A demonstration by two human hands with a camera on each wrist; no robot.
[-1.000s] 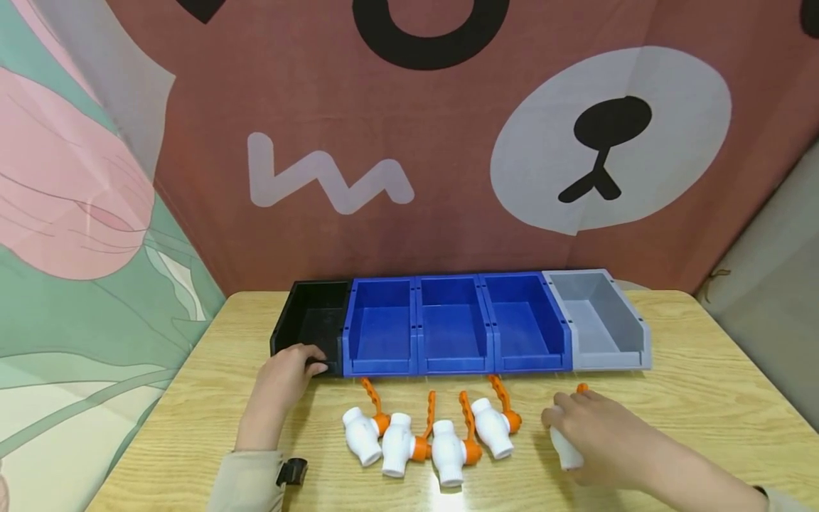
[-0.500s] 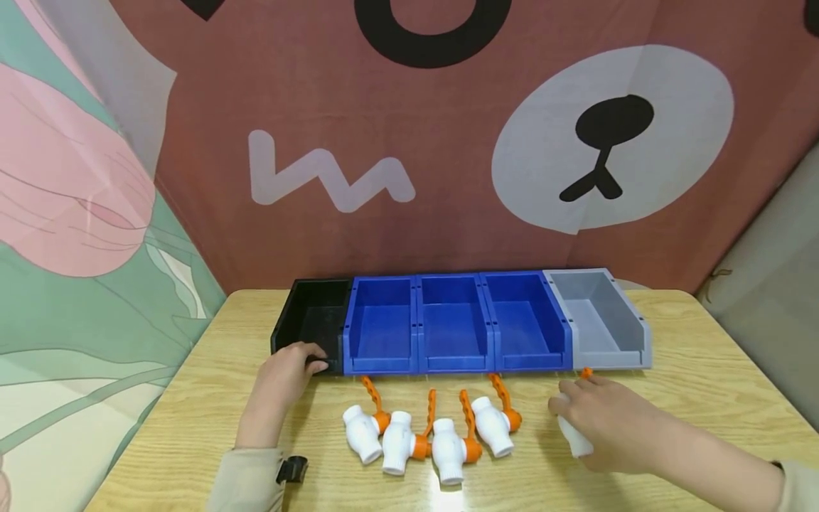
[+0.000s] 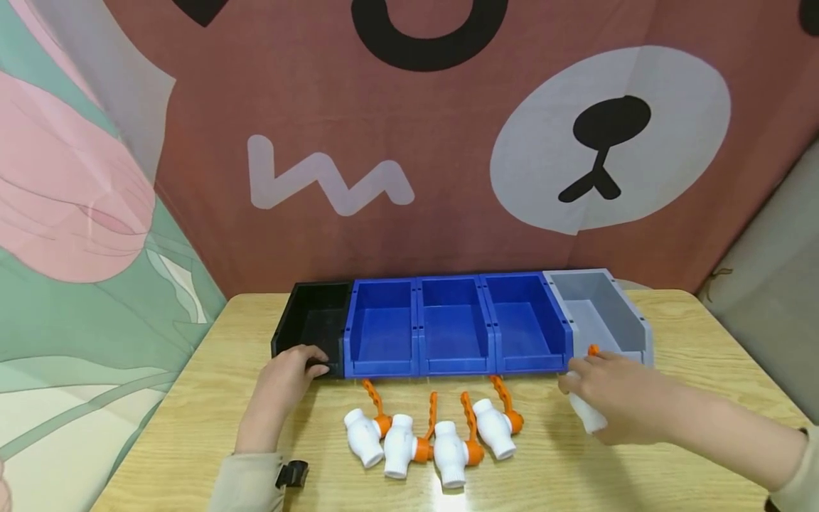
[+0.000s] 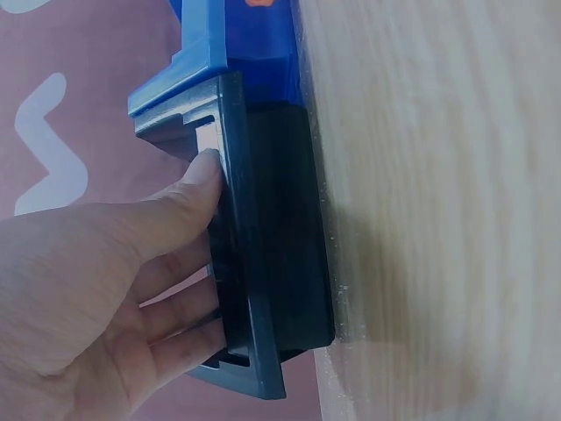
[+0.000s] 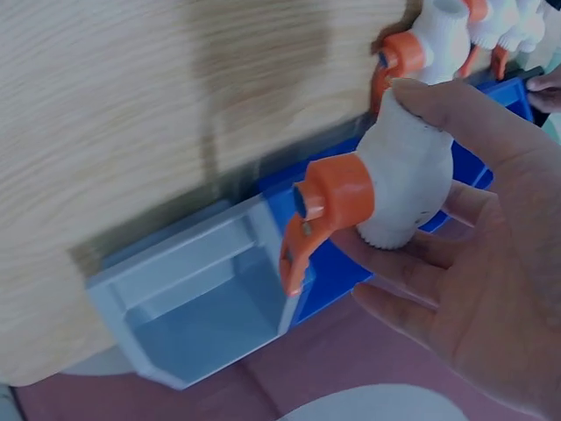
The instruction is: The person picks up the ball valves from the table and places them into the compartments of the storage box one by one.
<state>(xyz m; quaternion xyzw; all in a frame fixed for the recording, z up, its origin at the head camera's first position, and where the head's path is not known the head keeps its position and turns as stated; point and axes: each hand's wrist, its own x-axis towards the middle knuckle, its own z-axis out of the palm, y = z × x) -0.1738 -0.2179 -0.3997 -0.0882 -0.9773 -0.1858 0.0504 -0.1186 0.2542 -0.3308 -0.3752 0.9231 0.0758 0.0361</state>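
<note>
Just off the near left corner of the grey bin (image 3: 621, 313), a white valve (image 5: 408, 171) is held above the table (image 3: 192, 412) by the right hand (image 3: 617, 398), thumb and fingers pinching it by the ends of its body. Its orange handle (image 5: 298, 259) sticks out beyond the grip. At the left, the left hand (image 3: 291, 377) pinches the near lip of the black bin (image 3: 323, 299) between thumb and curled fingers.

Carrying the valve well, I judge, means keeping that end-to-end pinch firm, since the rounded body could roll, and holding the handle clear of any bin wall; the left hand need only steady.

All the bins, with three blue bins (image 3: 454, 364) between, look like smooth moulded plastic. Four more valves (image 3: 451, 455) lie near: bulging bodies, ribbed ends, wavy handles, against pale wood grain.
</note>
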